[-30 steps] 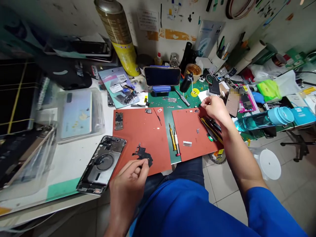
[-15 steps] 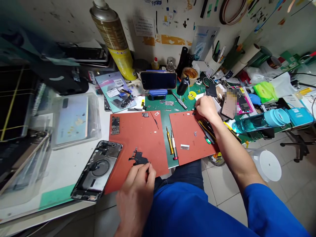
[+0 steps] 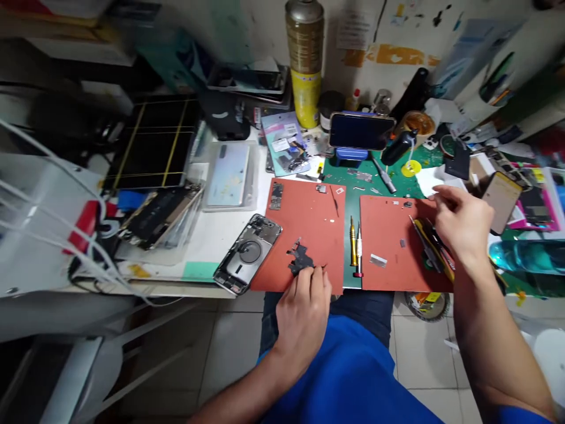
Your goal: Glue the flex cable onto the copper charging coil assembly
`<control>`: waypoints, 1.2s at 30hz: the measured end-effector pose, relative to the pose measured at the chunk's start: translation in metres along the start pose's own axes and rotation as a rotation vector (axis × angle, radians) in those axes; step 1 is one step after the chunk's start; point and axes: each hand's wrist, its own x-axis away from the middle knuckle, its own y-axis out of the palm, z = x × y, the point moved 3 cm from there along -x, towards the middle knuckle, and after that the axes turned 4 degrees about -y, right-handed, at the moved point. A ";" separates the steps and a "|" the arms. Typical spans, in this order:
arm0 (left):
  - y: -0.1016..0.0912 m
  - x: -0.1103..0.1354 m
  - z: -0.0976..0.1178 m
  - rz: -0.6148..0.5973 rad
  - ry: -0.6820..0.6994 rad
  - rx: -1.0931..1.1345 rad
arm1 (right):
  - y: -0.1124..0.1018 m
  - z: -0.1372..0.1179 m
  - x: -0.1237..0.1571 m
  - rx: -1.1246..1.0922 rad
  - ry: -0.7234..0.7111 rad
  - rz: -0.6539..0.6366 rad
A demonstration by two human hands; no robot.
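My left hand [image 3: 304, 303] is closed, with its fingertips pinching the near edge of a thin, ragged black film piece [image 3: 301, 257] on the left red mat [image 3: 318, 235]. My right hand [image 3: 463, 224] is held over the far right of the other red mat [image 3: 397, 227], with thumb and index finger close together; whatever they hold, if anything, I cannot make out. Just left of it lies a cluster of tweezers and slim tools [image 3: 428, 244]. An opened phone housing [image 3: 248, 253] lies tilted at the left mat's edge. A small circuit board [image 3: 276, 196] rests near that mat's far left corner.
Two screwdrivers, one gold [image 3: 352, 241] and one silver [image 3: 359, 247], lie between the mats. Behind them a phone [image 3: 362, 131] sits on a blue stand [image 3: 352, 155]. A yellow spray can [image 3: 305, 88] stands at the wall. White cables [image 3: 88, 235] hang at left.
The view has swung left, so the bench appears shifted right. My right hand has drawn back from the mat's far edge to beside the tools. My left hand stays at the black film.
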 end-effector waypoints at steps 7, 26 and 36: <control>-0.014 0.009 -0.033 -0.006 -0.044 0.116 | 0.014 -0.050 0.063 -0.236 -0.092 -0.056; -0.001 -0.007 -0.069 0.026 -0.212 0.203 | 0.124 -0.183 0.067 -0.161 -0.640 -0.816; 0.005 -0.019 -0.069 -0.059 -0.279 0.362 | 0.113 -0.176 0.062 -0.329 -0.703 -0.803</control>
